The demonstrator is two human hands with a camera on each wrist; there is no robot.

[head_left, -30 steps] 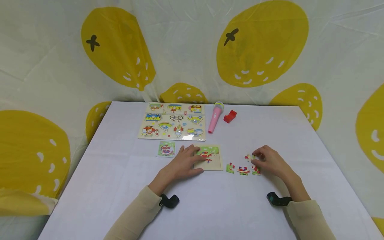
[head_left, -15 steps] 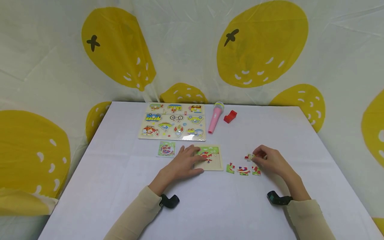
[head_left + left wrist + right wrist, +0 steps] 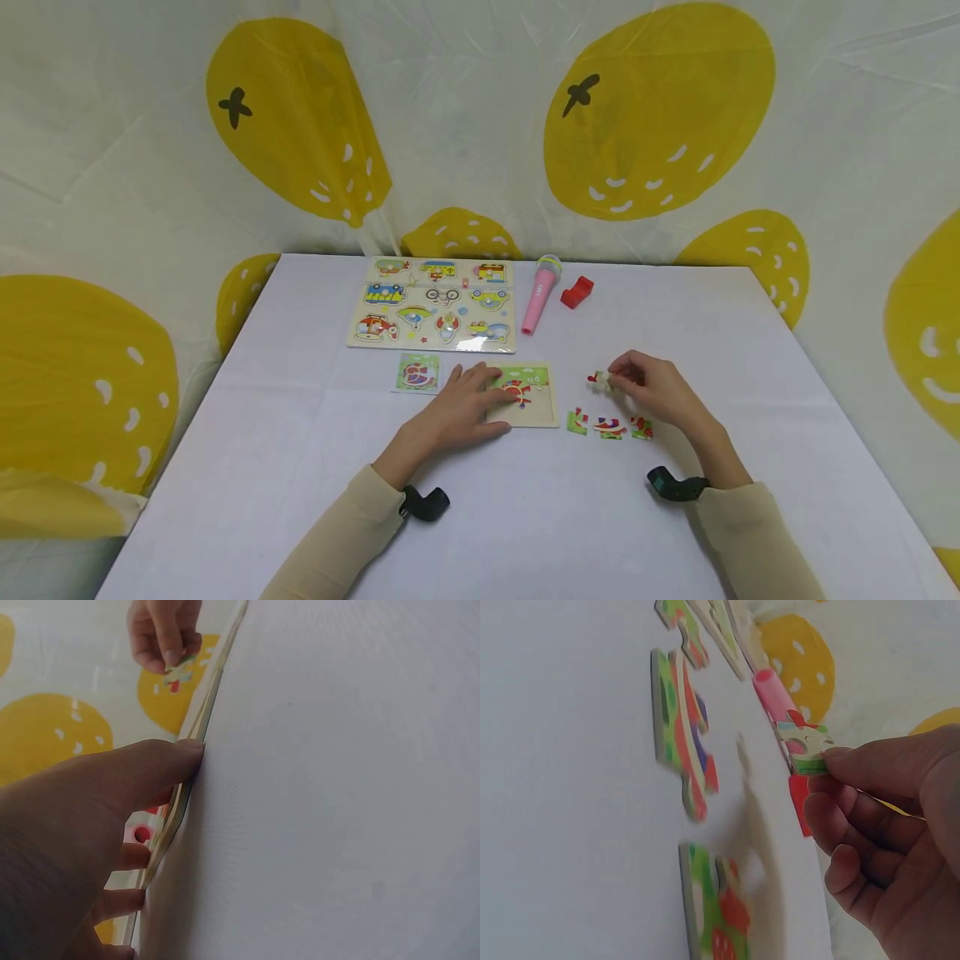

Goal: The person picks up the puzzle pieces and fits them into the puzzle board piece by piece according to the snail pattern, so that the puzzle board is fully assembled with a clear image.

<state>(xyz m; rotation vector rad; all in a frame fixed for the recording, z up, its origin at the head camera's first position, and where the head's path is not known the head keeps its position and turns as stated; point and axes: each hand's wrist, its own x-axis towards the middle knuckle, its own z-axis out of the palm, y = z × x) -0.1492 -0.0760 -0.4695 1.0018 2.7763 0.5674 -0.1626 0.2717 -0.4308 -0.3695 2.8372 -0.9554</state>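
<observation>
My right hand [image 3: 660,390] pinches a jigsaw piece [image 3: 801,746] between thumb and fingers, lifted above the table to the right of the puzzle tray [image 3: 537,414]. The piece shows a cream animal face with red and green parts. Spread over the tray's left side is my left hand [image 3: 456,414], its thumb [image 3: 161,769] along the near edge. Several pieces with a red picture sit in the tray, partly hidden by the fingers. Three loose pieces lie in a row below the right hand: a left one [image 3: 577,421], a middle one [image 3: 679,720] and a right one [image 3: 716,907].
A small picture card [image 3: 417,372] lies left of the tray. Behind it is a large vehicle peg puzzle board [image 3: 431,340]. A pink toy microphone [image 3: 537,300] and a red block-like object [image 3: 577,292] lie at the back of the white table [image 3: 525,525].
My right hand has picked up the jigsaw piece off the table and moved left and slightly away with it. The left hand has stayed on the tray.
</observation>
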